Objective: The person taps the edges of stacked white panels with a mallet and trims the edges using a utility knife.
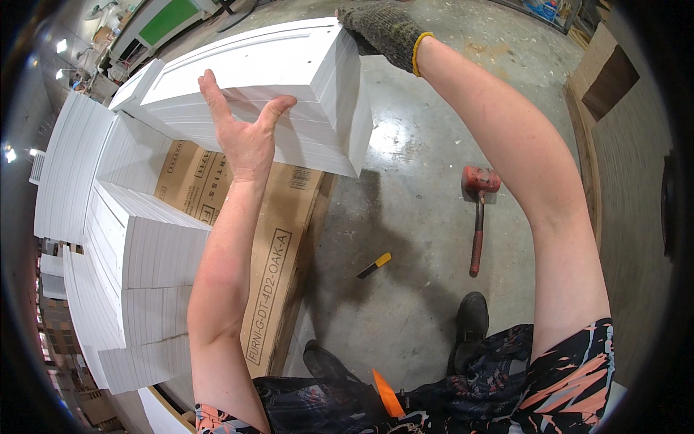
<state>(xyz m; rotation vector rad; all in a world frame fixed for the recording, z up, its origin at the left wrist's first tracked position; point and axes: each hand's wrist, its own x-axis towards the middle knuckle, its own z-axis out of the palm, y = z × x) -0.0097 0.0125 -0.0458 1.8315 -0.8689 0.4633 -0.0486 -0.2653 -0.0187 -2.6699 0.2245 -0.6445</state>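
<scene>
A white panel stack (267,61) is resting on the cardboard's (282,210) far end, its long axis running left to right. The bare left hand (247,141), the nearer one, is splaying open against the near side; the gloved right hand (382,32), beyond the cardboard's far right corner, is covering the stack's end. Its fingertips are hiding; whether they're gripping, I cannot tell.

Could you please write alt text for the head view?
A person's bare, open left hand and gloved right hand touch a stack of white panels. A red-headed mallet and yellow-and-black tool lie on the grey floor.
</scene>
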